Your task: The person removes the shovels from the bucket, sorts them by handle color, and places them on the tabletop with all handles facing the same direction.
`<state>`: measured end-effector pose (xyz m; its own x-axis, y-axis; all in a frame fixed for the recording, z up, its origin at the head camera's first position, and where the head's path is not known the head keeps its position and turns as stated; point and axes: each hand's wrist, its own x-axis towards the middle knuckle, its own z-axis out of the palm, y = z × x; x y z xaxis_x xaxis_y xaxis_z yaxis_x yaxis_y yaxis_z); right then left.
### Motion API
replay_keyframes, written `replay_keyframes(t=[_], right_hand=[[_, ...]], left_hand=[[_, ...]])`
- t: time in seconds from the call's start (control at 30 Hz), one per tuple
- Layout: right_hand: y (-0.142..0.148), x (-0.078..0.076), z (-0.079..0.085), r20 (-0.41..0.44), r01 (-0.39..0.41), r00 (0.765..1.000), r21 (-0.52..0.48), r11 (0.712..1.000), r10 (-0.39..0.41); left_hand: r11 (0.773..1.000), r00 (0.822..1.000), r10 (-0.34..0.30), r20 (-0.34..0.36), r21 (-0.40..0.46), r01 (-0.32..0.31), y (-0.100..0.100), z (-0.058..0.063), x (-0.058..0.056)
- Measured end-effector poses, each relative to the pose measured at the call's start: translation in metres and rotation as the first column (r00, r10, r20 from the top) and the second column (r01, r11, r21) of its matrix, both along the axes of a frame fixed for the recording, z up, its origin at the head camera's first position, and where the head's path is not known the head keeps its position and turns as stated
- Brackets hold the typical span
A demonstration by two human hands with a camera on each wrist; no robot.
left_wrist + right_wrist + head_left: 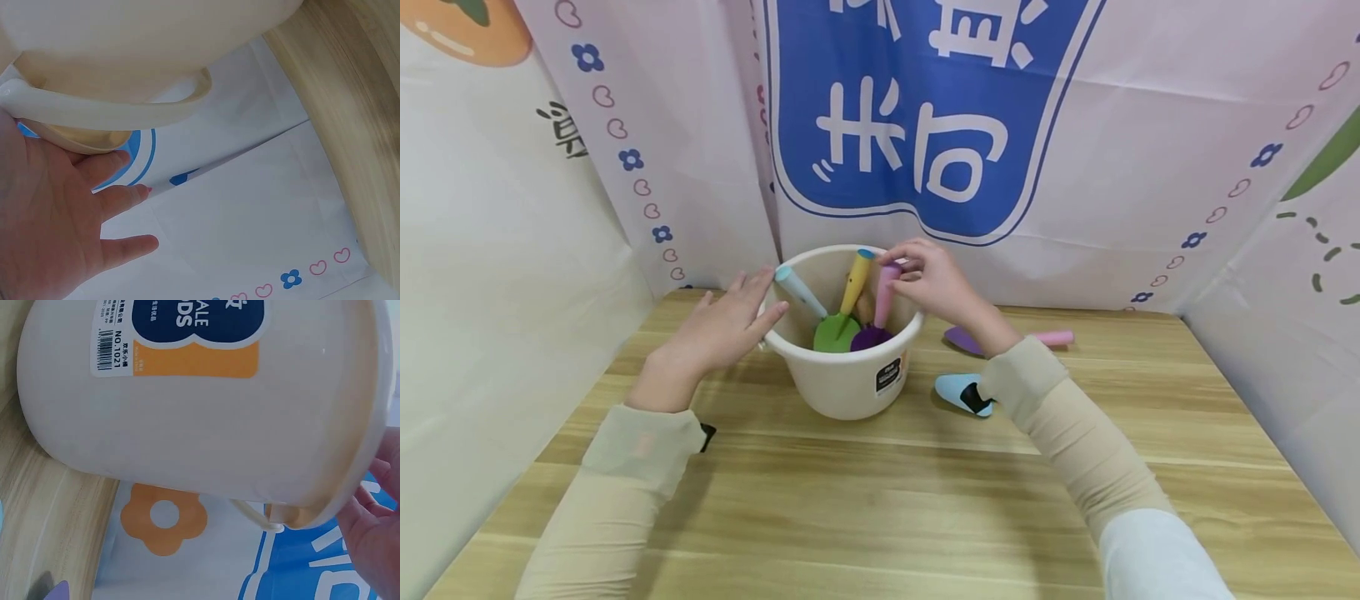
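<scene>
A cream-white bucket (842,387) stands on the wooden table, with several small garden tools in it. My right hand (942,283) pinches the top of the pink handle of a purple-bladed hand shovel (883,304) inside the bucket. Beside that lean a green shovel (835,333) and tools with a yellow-and-blue handle (856,283) and a light blue handle (802,292). Against the bucket's left rim rests my left hand (718,329), fingers straight. In the left wrist view, that hand lies near the bucket's carrying handle (112,112). The right wrist view hides the fingertips behind the rim.
Right of the bucket, a purple tool with a pink handle (1054,338) lies on the table (865,508), partly behind my right wrist. Closer lies a light blue blade (957,388) with a black part. Printed cloth (1150,167) hangs behind the table and along both sides.
</scene>
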<state>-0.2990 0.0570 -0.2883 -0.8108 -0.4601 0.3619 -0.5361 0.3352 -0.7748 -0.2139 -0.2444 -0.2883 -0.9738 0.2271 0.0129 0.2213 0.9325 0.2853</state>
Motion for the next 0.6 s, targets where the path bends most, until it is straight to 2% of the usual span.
replay_keyframes(t=[0.3, 0.47, 0.6], right_hand=[[0.003, 0.008, 0.002, 0.021, -0.082, 0.996, -0.024, 0.996, 0.083], [0.004, 0.014, 0.000, 0.016, -0.086, 0.996, -0.046, 0.995, 0.086], [0.007, 0.020, -0.002, -0.014, -0.088, 0.996, -0.102, 0.991, 0.087]], left_hand=[[1.000, 1.000, -0.003, -0.007, 0.011, 0.003, -0.001, 0.000, 0.000], [1.000, 1.000, -0.004, -0.010, 0.005, 0.005, -0.001, -0.001, 0.000], [1.000, 1.000, -0.004, -0.011, 0.004, 0.004, -0.002, -0.002, -0.001]])
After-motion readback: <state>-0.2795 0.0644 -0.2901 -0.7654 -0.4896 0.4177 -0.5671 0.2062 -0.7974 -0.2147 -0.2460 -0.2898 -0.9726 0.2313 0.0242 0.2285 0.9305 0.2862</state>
